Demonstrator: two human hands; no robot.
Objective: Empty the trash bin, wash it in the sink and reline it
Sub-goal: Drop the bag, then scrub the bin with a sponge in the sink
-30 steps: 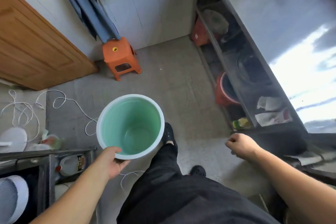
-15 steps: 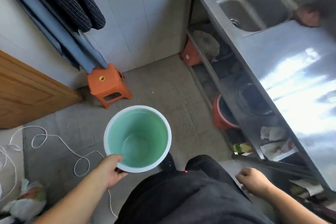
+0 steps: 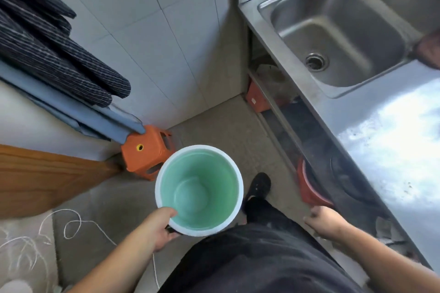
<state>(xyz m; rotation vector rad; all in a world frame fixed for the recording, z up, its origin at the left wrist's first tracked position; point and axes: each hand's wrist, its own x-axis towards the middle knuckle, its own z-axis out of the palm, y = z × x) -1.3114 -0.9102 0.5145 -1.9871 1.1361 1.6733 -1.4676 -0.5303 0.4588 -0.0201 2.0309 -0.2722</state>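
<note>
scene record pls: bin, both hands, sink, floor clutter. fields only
bin: green trash bin, white rim, empty inside, no liner, carried upright above the floor
left hand: left hand grips the bin's near rim, thumb inside
right hand: right hand holds nothing, fingers loosely curled, near the counter's front edge
sink: steel sink, basin bare, ahead on the right
floor: orange stool by the wall; white cord at left

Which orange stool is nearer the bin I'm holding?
The orange stool with the yellow hole, just behind the bin; the other stool sits under the sink counter.
</note>
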